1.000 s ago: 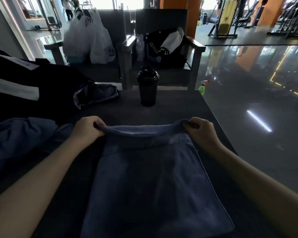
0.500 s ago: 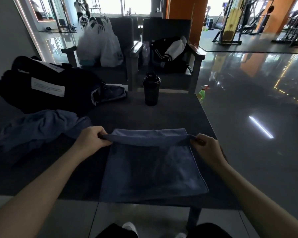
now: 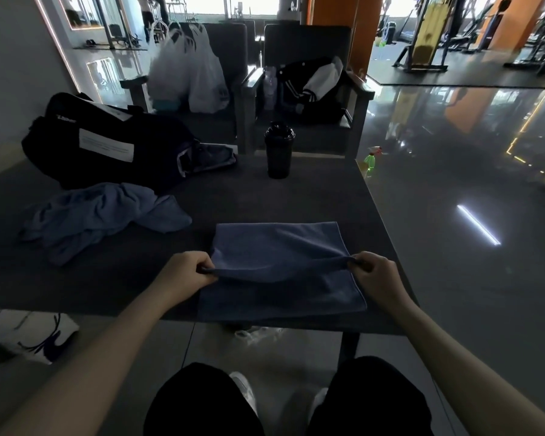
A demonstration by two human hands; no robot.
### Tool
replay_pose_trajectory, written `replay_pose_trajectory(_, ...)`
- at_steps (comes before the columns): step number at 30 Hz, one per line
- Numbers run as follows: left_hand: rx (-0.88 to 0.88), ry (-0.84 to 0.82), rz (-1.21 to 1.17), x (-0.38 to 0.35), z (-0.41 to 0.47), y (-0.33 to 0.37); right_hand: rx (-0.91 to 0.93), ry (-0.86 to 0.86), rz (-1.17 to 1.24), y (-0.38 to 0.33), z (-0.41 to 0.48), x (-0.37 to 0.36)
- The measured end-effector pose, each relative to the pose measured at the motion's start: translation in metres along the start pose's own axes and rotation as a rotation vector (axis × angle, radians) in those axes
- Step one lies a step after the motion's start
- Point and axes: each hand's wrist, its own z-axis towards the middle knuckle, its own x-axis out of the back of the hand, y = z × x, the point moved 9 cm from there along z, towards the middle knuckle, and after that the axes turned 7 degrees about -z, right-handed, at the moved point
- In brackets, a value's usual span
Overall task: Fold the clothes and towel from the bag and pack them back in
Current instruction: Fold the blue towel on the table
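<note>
Both hands pinched a folded edge of the blue towel on the dark table.

The left hand and right hand each gripped one end of the raised fold, fingers curled round the cloth, while the rest of the towel lay flat near the table's near edge. A crumpled blue garment lay to the left, touching the black bag behind it. Dark fabric at the bag's end was possibly another garment; the light was too dim to tell. A black shaker bottle stood upright near the far edge, well apart from the towel.
</note>
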Motion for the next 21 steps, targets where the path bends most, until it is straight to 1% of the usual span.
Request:
replay_pose_trajectory(7,0.021,-0.124,0.097,-0.016,-0.011,-0.017,0.144,-0.072,-0.140,0.005,-0.020,-0.011)
replay_pose_trajectory(10,0.018,-0.134,0.131,-0.021,-0.013,-0.026,0.172,-0.096,-0.143,0.008,-0.023,-0.015)
replay_pose_trajectory(13,-0.006,-0.126,0.149,-0.024,-0.016,-0.028,0.170,-0.124,-0.172,0.015,-0.027,-0.013)
replay_pose_trajectory(19,-0.121,-0.121,0.263,-0.028,-0.023,-0.031,0.109,-0.231,-0.241,0.026,-0.033,-0.016)
replay_pose_trajectory(21,-0.159,-0.114,0.300,-0.027,-0.027,-0.024,0.107,-0.264,-0.297,0.023,-0.035,-0.018)
